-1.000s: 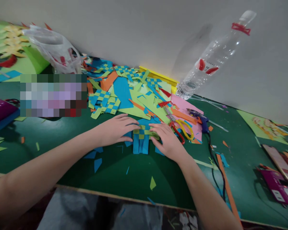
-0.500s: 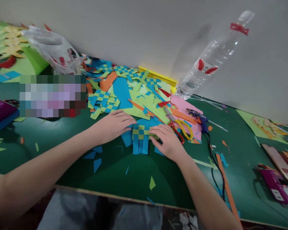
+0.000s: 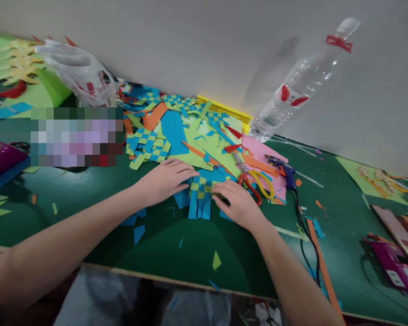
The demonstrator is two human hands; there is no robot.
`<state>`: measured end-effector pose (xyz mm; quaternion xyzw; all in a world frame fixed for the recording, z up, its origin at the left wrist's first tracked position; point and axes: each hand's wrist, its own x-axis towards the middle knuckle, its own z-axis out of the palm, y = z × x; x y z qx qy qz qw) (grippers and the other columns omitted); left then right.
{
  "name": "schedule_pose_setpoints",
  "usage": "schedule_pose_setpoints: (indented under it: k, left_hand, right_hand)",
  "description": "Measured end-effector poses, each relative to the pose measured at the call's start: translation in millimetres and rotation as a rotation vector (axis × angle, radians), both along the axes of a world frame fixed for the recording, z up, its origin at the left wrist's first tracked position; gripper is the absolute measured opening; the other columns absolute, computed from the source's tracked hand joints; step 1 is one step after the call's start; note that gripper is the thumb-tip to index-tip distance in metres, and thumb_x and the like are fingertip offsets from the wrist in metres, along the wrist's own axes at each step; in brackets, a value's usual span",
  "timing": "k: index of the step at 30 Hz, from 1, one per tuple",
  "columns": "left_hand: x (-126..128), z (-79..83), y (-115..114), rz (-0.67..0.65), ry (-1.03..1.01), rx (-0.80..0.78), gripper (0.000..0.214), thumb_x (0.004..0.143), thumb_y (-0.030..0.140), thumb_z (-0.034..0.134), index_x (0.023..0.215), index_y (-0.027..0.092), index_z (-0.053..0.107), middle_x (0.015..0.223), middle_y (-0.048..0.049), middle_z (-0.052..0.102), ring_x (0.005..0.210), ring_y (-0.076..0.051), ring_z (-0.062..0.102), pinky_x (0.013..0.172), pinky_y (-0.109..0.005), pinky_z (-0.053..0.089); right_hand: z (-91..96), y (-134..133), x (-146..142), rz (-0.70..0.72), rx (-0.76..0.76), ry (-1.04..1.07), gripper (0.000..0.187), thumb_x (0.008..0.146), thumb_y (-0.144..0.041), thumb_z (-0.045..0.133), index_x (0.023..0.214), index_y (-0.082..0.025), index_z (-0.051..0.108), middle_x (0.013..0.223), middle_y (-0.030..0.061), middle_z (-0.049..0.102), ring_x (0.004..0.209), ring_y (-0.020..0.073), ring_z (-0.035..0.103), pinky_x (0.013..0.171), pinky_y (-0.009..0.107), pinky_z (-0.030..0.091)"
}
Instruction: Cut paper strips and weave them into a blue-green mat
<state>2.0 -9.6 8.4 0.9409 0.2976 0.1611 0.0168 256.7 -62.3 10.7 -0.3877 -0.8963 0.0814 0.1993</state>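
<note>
Between my hands lies a small woven paper piece (image 3: 200,188) in a green and blue check, with loose blue strips (image 3: 200,210) hanging toward me. My left hand (image 3: 166,181) rests at its upper left edge, fingers stretched out over the paper and thumb apart from them. At the right edge, my right hand (image 3: 236,199) has thumb and fingertips pinched on the weave; the exact contact is partly hidden. Other blue paper shows beneath and around the piece. Just beyond my right hand lie scissors (image 3: 258,183) with one red and one yellow handle.
Behind the hands spreads a heap of woven checks (image 3: 143,140) and cut paper. A blue glue gun (image 3: 289,176) trails a black cord at right. A clear bottle (image 3: 292,95) stands by the wall, a plastic bag (image 3: 78,68) at left. Phone (image 3: 394,226) lies far right.
My left hand has slid slightly right, its fingertips now further over the weave's top edge. The right hand stays nearly where it was at the right edge.
</note>
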Motion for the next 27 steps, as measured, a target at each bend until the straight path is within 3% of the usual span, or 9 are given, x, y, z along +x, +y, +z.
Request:
schedule_pose_setpoints:
  k: [6, 11, 16, 22, 25, 27]
  left_hand:
    - [8, -0.1, -2, 0.0, 0.004, 0.037, 0.03, 0.091, 0.018, 0.053, 0.12, 0.02, 0.059, 0.13, -0.0097, 0.056, 0.12, -0.024, 0.052, 0.101, -0.041, 0.041]
    - [10, -3.7, -1, -0.086, 0.039, 0.048, 0.032, 0.092, 0.017, 0.05, 0.121, 0.026, 0.061, 0.139, -0.0033, 0.053, 0.129, -0.02, 0.047, 0.114, -0.042, 0.029]
    - [10, -7.9, 1, -0.124, -0.024, -0.036, 0.03, 0.095, 0.017, 0.043, 0.114, 0.024, 0.065, 0.131, 0.0002, 0.061, 0.128, -0.018, 0.049, 0.117, -0.042, 0.022]
    - [7, 0.6, -1, 0.0, -0.246, -0.279, 0.032, 0.096, 0.03, 0.039, 0.108, 0.021, 0.068, 0.11, -0.0034, 0.071, 0.106, -0.019, 0.064, 0.106, -0.037, 0.04]
    - [7, 9.8, -4, 0.121, -0.303, -0.393, 0.031, 0.091, 0.04, 0.047, 0.088, 0.018, 0.069, 0.094, -0.0045, 0.072, 0.096, -0.022, 0.065, 0.083, -0.03, 0.05]
    - [7, 16.2, -6, 0.165, -0.319, -0.508, 0.035, 0.089, 0.043, 0.049, 0.071, 0.017, 0.063, 0.071, -0.0009, 0.065, 0.07, -0.016, 0.062, 0.064, -0.024, 0.047]
  right_hand:
    - [0.5, 0, 0, 0.0, -0.008, -0.002, 0.018, 0.094, -0.022, 0.046, 0.101, -0.018, 0.062, 0.101, 0.0078, 0.069, 0.096, 0.0215, 0.061, 0.089, 0.04, 0.049]
    - [-2.4, 0, 0, -0.007, 0.007, 0.0, 0.018, 0.093, -0.018, 0.045, 0.101, -0.017, 0.062, 0.102, 0.008, 0.069, 0.097, 0.0212, 0.06, 0.09, 0.039, 0.048]
    - [-3.2, 1, -1, -0.036, 0.052, 0.02, 0.021, 0.091, -0.014, 0.043, 0.102, -0.016, 0.061, 0.105, 0.0098, 0.068, 0.101, 0.0234, 0.058, 0.093, 0.043, 0.046]
    - [5.4, -5, 2, -0.138, 0.003, 0.188, 0.031, 0.093, -0.02, 0.038, 0.118, -0.016, 0.056, 0.118, 0.012, 0.064, 0.114, 0.0241, 0.054, 0.099, 0.044, 0.044]
    - [7.2, -7, 3, -0.167, -0.004, 0.27, 0.032, 0.093, -0.027, 0.041, 0.12, -0.015, 0.054, 0.118, 0.0138, 0.064, 0.113, 0.0256, 0.056, 0.097, 0.045, 0.045]
    - [7.0, -7, 2, -0.205, -0.079, 0.325, 0.032, 0.092, -0.033, 0.047, 0.119, -0.017, 0.056, 0.117, 0.012, 0.065, 0.111, 0.0251, 0.059, 0.095, 0.042, 0.047]
